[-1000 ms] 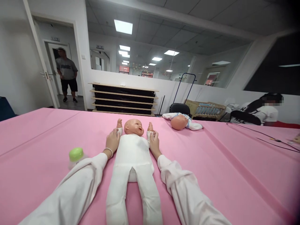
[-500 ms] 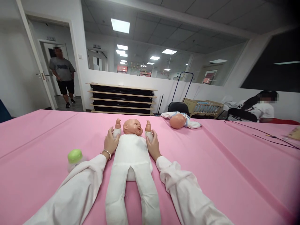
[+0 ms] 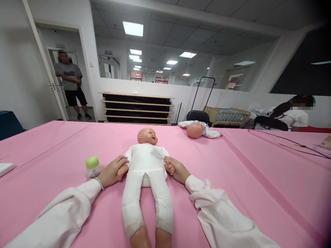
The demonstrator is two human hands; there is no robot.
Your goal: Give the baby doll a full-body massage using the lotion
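Observation:
A baby doll [image 3: 146, 160] with a white cloth body lies on its back on the pink tabletop, its head pointing away from me and turned to the right. Its arms rest down along its sides. My left hand [image 3: 112, 171] is closed around the doll's arm on the left, fingers over the white forearm and the small plastic hand [image 3: 122, 171] showing below them. On the other side, my right hand [image 3: 179, 168] grips the opposite forearm, with that plastic hand [image 3: 169, 168] beside my palm. Just left of my left wrist stands a clear jar with a green lid [image 3: 92, 162].
A second doll [image 3: 196, 130] in white clothing lies near the far table edge. Dark cables [image 3: 292, 142] cross the right side of the pink table [image 3: 232, 193]. A white object [image 3: 5, 168] sits at the left edge. One person [image 3: 71, 77] stands in the doorway; another [image 3: 297, 113] sits at the right.
Both my hands have brought the doll's arms down from beside its head to its sides. The view has shifted slightly, and the white object has come into sight at left.

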